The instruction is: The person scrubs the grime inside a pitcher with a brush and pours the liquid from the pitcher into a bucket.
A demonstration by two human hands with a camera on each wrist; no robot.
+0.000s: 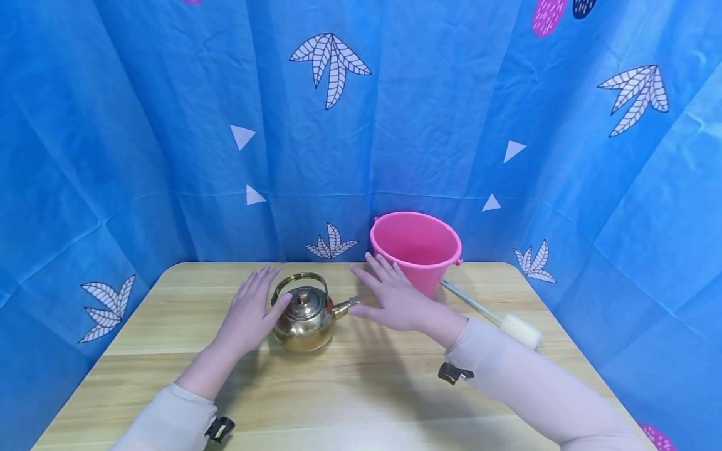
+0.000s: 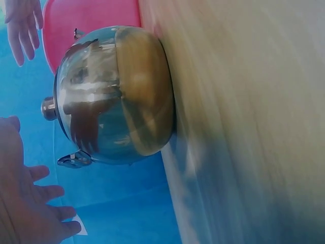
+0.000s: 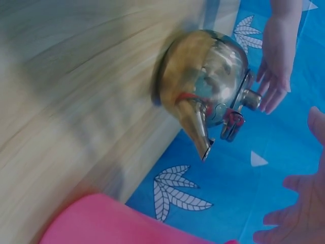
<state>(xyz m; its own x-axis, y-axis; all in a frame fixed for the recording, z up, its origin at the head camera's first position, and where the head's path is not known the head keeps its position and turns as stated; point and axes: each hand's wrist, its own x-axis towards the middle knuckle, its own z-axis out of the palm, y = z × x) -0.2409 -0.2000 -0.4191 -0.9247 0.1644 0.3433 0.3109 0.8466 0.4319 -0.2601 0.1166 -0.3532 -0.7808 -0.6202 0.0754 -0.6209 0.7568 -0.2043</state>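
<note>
A shiny metal kettle (image 1: pixel 304 329) with a lid knob, a raised loop handle and a spout pointing right stands on the wooden table. My left hand (image 1: pixel 252 313) is beside its left side, fingers extended, the thumb overlapping the kettle in the head view. On the other side, my right hand (image 1: pixel 395 297) is held near the spout tip with fingers spread and nothing in its grasp. Both wrist views show the kettle (image 2: pixel 117 94) between the two hands. Seen from the right wrist, the spout (image 3: pixel 195 127) points toward the right-hand side of the table.
Behind my right hand a pink bucket (image 1: pixel 417 241) stands at the table's back edge. To its right lies a brush (image 1: pixel 519 331) with a pale head and thin handle, partly hidden by my sleeve. Blue patterned curtain (image 1: pixel 316 156) surrounds the wooden table (image 1: pixel 338 401).
</note>
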